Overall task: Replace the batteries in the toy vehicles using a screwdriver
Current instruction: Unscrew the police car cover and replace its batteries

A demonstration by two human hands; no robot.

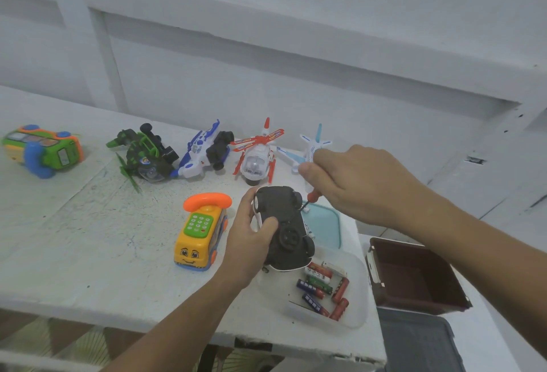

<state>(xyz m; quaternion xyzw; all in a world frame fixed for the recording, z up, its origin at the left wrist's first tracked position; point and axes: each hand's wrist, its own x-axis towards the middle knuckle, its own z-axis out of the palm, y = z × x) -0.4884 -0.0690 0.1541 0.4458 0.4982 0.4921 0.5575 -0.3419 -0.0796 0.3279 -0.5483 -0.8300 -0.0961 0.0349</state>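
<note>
- Head view, lower centre of frame: toy car [284,223] held belly-up just above the worktop [103,238], black underside and wheels toward the camera.
- Left hand [250,235] is wrapped round the car's left flank, thumb pressed on the underside.
- Right hand [355,182], centre right, pinches the red-handled screwdriver [310,195]; its tip meets the car's upper right edge. The hands are apart, each clamped on its own thing.
- Step in hand, as I judge it: working the battery-cover screw. The screw itself is too small to make out.
- To do it well: keep the shaft square to the screw, press down while turning, and hold the car steady with the left grip so the tip doesn't skip out.
- Best to work over the worktop, so a freed screw doesn't roll away.
- Loose batteries [322,291], red, green and blue, lie in a clear tub [359,291] just below the car.
- Other toys: yellow phone-bus [198,232] left of the car; red-and-white helicopter [257,155] above it.
- Writing: battery wrappers and a white sticker on the car's side carry print, unreadable here.
</note>
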